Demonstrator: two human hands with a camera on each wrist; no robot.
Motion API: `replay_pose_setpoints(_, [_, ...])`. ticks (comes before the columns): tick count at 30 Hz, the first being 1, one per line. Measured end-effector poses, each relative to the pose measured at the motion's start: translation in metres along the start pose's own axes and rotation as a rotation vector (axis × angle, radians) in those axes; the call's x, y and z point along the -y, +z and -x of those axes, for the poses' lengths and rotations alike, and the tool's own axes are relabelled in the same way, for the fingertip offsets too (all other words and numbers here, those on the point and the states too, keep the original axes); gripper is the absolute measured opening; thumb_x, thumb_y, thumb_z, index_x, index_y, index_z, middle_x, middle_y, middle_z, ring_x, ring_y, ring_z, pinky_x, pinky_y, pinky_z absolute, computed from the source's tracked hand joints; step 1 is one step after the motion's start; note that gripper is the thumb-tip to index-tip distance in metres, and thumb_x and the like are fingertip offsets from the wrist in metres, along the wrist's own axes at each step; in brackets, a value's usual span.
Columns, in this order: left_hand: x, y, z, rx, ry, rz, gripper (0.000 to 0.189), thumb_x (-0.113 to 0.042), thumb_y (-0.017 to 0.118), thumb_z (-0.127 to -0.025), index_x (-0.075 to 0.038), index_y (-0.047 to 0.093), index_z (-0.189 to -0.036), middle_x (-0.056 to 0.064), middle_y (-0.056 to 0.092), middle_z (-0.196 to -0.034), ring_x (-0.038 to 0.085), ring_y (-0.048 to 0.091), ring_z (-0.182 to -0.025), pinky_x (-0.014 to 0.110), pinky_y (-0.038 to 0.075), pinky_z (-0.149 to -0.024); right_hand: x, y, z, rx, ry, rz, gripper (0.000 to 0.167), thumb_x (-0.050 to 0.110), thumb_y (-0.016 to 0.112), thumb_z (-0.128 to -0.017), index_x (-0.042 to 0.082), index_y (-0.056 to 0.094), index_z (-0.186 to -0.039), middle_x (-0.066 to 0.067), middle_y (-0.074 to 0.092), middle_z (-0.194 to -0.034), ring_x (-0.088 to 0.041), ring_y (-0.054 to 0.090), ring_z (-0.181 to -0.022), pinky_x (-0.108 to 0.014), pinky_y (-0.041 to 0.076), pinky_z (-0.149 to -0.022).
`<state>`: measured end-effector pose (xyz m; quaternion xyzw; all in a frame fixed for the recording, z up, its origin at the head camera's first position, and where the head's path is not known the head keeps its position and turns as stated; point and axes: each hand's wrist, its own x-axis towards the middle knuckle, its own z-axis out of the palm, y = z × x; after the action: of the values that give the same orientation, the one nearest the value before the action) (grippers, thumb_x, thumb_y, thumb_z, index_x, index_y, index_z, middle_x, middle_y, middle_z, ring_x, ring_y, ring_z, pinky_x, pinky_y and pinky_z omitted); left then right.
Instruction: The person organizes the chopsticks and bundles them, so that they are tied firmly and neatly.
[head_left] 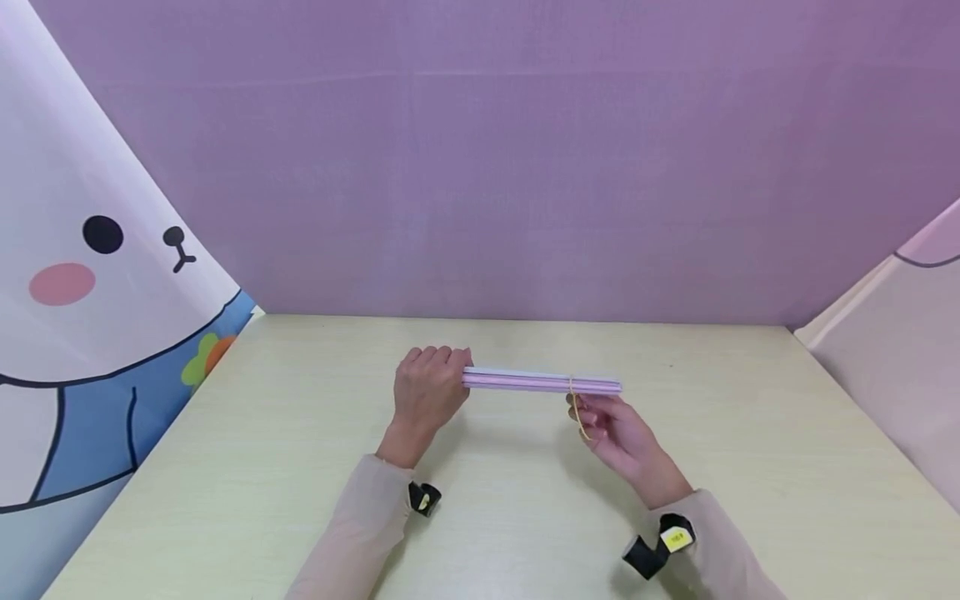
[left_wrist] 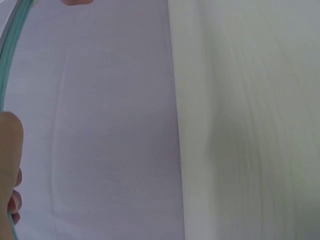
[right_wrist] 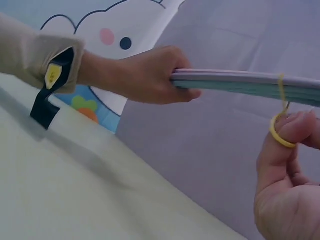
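Observation:
A bundle of slim pastel sticks (head_left: 525, 380) is held level above the table. From above it looks lilac and pale blue; the right wrist view shows teal on its lower side (right_wrist: 240, 87). My left hand (head_left: 433, 385) grips the bundle's left end in a fist. Near the other end, a thin yellow rubber band (right_wrist: 281, 92) passes over the sticks and hangs down in a loop. That loop goes round the thumb of my right hand (head_left: 618, 433), whose curled fingers hold it just under the bundle. The left wrist view catches only part of the bundle (left_wrist: 14, 50).
A pale wood-grain table (head_left: 510, 517) lies below both hands. Behind it hangs a purple cloth (head_left: 525, 192). Cloth with a cartoon animal (head_left: 120, 333) covers the left side, and more pale cloth (head_left: 892, 333) the right. Each wrist wears a black camera mount (head_left: 648, 554).

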<state>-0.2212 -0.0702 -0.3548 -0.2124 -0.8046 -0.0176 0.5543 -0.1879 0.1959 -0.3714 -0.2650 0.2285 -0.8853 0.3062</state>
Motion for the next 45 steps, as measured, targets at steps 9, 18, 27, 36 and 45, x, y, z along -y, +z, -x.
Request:
replay_pose_setpoints(9, [0.004, 0.004, 0.008, 0.036, 0.089, 0.044, 0.023, -0.014, 0.074, -0.075, -0.010, 0.058, -0.059, -0.001, 0.056, -0.048, 0.012, 0.047, -0.039, 0.022, 0.033, -0.040, 0.025, 0.012, 0.004, -0.196, 0.113, 0.017, 0.033, 0.011, 0.024, -0.104, 0.002, 0.055, -0.095, -0.006, 0.066, -0.082, -0.004, 0.053, -0.058, -0.009, 0.037, -0.050])
replay_pose_setpoints(18, [0.007, 0.005, 0.011, 0.052, 0.098, 0.001, 0.015, -0.014, 0.075, -0.075, -0.010, 0.063, -0.066, 0.001, 0.058, -0.051, 0.014, 0.049, -0.039, 0.023, 0.033, -0.040, 0.047, 0.019, 0.014, -0.338, 0.058, 0.066, 0.029, 0.004, 0.024, -0.103, 0.001, 0.047, -0.120, -0.017, 0.063, -0.113, -0.012, 0.067, -0.076, -0.018, 0.054, -0.068])
replay_pose_setpoints(27, [0.007, 0.007, 0.013, 0.111, 0.088, -0.041, 0.010, -0.012, 0.074, -0.076, -0.009, 0.066, -0.071, 0.002, 0.060, -0.053, 0.015, 0.052, -0.042, 0.023, 0.034, -0.041, 0.055, 0.022, 0.017, -0.135, 0.033, 0.240, 0.048, -0.007, 0.016, -0.099, -0.001, 0.050, -0.131, -0.021, 0.054, -0.134, -0.023, 0.065, -0.106, -0.027, 0.053, -0.085])
replay_pose_setpoints(36, [-0.001, 0.007, 0.012, 0.125, 0.018, -0.109, 0.014, -0.003, 0.070, -0.071, -0.011, 0.062, -0.062, 0.002, 0.055, -0.049, 0.014, 0.044, -0.039, 0.024, 0.033, -0.041, 0.030, 0.043, 0.001, -0.419, -0.023, 1.060, 0.032, 0.002, 0.053, -0.094, 0.003, 0.052, -0.126, 0.000, 0.060, -0.122, -0.013, 0.068, -0.098, -0.028, 0.055, -0.083])
replay_pose_setpoints(45, [-0.005, 0.006, 0.009, 0.093, -0.016, -0.144, 0.021, 0.000, 0.068, -0.067, -0.011, 0.054, -0.056, 0.002, 0.051, -0.047, 0.013, 0.037, -0.038, 0.025, 0.032, -0.040, -0.007, 0.048, -0.011, -0.523, -0.242, 1.205, 0.032, -0.011, 0.052, -0.089, -0.013, 0.045, -0.120, 0.004, 0.058, -0.118, -0.007, 0.068, -0.089, -0.025, 0.056, -0.077])
